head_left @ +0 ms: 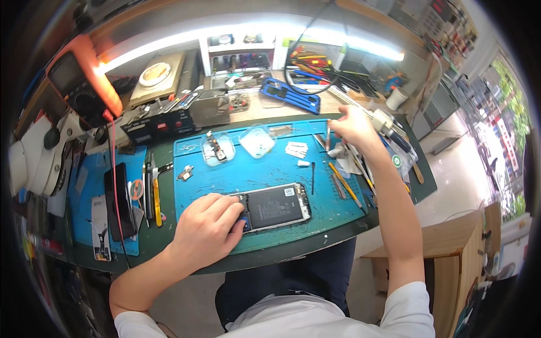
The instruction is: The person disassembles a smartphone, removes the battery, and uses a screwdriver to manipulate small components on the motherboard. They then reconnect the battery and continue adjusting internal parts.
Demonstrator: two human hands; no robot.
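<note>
Phone (276, 205): opened, battery exposed, flat on the mat, lower centre of frame
Left hand (208, 228): ours, fingers and thumb grasping the phone's left end
Right hand (354, 127): ours, right of centre, fingertips at a slim tool (328, 135); can't tell if gripped
Mat (270, 169): blue, scuffed, on our dark green bench (265, 261)
Lamp (253, 32): lit, across top
Meter (98, 73): orange, upper left
Room: pale floor (422, 208) at right, wooden cabinet (428, 242) lower right
</note>
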